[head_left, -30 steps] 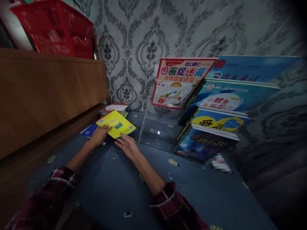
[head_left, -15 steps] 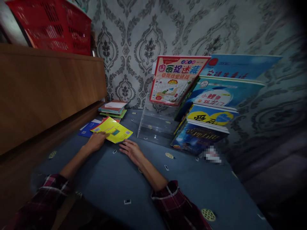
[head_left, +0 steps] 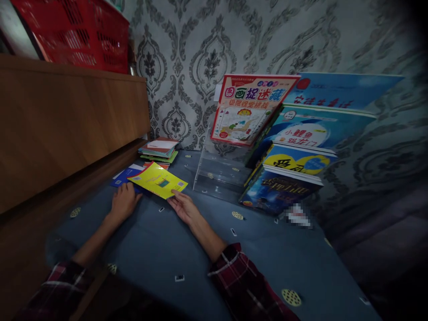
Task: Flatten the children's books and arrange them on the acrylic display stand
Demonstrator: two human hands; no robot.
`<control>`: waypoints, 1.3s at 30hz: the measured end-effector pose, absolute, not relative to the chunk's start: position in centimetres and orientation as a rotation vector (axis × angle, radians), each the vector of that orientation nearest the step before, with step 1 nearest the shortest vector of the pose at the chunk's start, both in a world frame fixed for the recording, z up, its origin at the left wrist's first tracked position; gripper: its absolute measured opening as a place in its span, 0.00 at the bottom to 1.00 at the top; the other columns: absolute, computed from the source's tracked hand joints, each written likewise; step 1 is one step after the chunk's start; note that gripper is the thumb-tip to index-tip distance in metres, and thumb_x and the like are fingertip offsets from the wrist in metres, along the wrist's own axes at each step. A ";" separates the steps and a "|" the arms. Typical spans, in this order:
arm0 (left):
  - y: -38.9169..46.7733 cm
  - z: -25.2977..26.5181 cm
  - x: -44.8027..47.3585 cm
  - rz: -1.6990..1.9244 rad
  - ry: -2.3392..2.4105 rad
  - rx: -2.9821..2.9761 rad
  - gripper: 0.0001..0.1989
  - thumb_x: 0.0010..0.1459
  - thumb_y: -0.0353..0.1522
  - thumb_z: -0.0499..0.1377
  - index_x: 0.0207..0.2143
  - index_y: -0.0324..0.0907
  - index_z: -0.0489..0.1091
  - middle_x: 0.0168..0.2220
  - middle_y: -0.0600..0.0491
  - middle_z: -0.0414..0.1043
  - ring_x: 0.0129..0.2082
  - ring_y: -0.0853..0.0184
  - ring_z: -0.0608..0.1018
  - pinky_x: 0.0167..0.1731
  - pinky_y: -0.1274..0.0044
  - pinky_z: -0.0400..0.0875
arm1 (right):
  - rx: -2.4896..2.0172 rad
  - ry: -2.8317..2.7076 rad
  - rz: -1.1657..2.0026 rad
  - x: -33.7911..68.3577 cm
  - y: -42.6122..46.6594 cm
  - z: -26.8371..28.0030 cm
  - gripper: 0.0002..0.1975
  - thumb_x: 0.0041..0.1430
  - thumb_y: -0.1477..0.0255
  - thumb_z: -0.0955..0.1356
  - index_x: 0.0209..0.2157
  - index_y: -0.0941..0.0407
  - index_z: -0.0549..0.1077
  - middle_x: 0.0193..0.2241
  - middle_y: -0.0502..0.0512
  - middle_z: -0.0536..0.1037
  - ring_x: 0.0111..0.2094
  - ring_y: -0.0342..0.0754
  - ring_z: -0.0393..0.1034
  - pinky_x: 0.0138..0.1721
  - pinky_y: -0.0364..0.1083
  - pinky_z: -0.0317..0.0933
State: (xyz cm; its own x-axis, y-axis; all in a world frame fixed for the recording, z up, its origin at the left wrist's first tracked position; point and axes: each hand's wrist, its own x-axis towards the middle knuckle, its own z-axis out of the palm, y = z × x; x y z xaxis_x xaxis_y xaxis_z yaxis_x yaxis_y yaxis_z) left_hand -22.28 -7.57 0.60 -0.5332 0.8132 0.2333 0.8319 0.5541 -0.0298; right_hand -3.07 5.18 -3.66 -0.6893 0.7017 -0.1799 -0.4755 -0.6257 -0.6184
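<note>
My right hand holds the near right corner of a yellow book, its thumb on the cover and its fingers underneath. The yellow book lies tilted across a blue book and hides much of it. At the near edge of the blue book rests my left hand, palm down, with the fingers slightly bent and touching the book. Behind both books is a stack of thin books.
A clear plastic rack stands at the wall. Its steps hold a red-bordered picture book, a dark blue book and several others. On the left, a wooden cabinet carries a red basket. A patterned cloth covers the table.
My left hand has let go of the yellow book and shifted left to the blue book. My right hand has closed on the yellow book's corner.
</note>
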 end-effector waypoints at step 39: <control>-6.6 -1.1 -27.5 -0.498 -2.422 -1.803 0.28 0.65 0.35 0.42 0.57 0.33 0.72 0.64 0.38 0.69 0.67 0.54 0.66 0.67 0.62 0.59 | -0.857 -1.008 2.208 10.4 1.5 -1.6 0.14 0.47 0.69 0.80 0.35 0.63 0.82 0.35 0.64 0.85 0.38 0.55 0.83 0.44 0.50 0.76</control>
State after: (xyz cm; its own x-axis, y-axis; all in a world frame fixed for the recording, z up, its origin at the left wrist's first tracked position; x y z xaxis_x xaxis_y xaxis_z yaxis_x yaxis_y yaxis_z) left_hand -27.54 -6.62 -1.05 -0.3037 0.9179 0.2556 0.9442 0.2541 0.2094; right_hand 10.41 1.46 -1.61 -0.6386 0.7017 -0.3160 -0.2209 -0.5605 -0.7982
